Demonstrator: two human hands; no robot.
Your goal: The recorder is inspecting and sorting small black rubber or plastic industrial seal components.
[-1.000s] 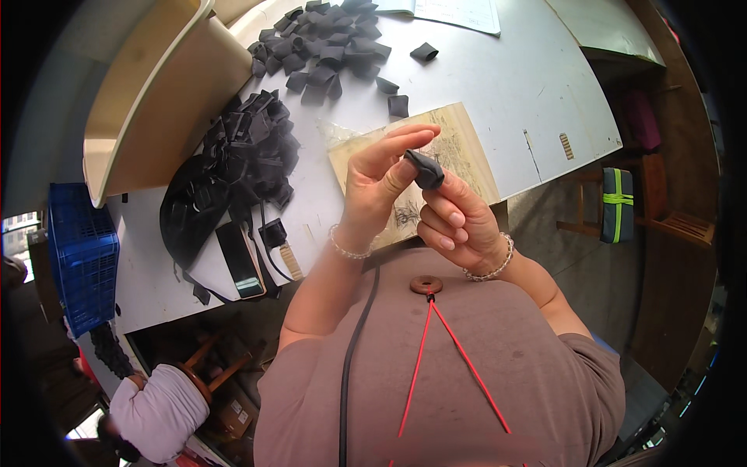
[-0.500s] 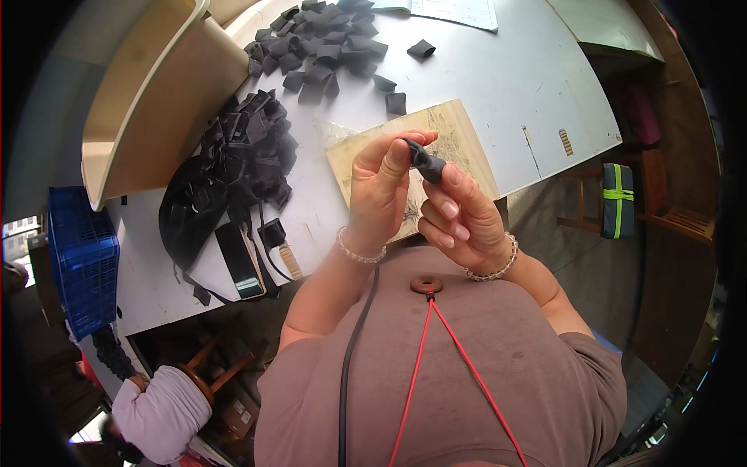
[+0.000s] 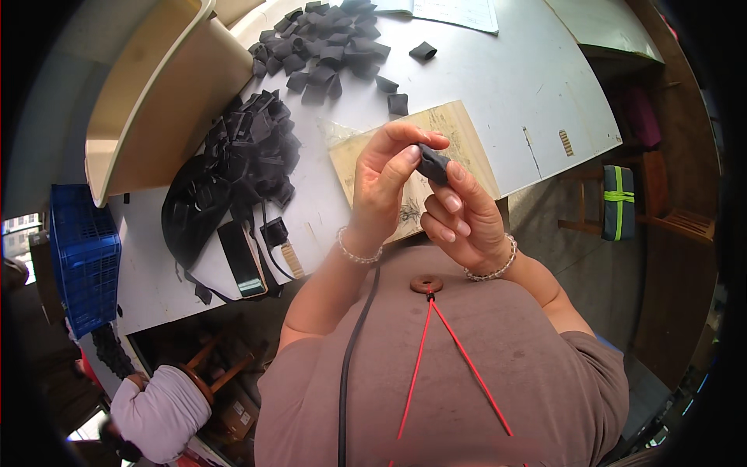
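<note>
Between my two hands is a small black fabric piece (image 3: pixel 433 165), folded like a short tube. My left hand (image 3: pixel 385 167) pinches its upper left end between thumb and fingers. Its lower right end is gripped by the thumb and fingertips of my right hand (image 3: pixel 464 210). Both hands hover over a worn, pale wooden board (image 3: pixel 461 128) with dark marks. Left of the board lies a heap of black fabric pieces (image 3: pixel 253 144), partly on a black cloth (image 3: pixel 187 210). Farther back spreads a pile of similar dark pieces (image 3: pixel 323 58), with a few lying apart.
A phone (image 3: pixel 242 261) rests near the table's front edge. At left stand a large beige bin (image 3: pixel 148 117) and a blue plastic basket (image 3: pixel 84 265). An open notebook (image 3: pixel 459 11) lies at the back. Another person (image 3: pixel 163 412) in white is at lower left. A strapped dark box (image 3: pixel 618 202) is at right.
My left fingers have shifted on the black piece, and it now shows flatter, with its open end less visible. Both hands stay over the board.
</note>
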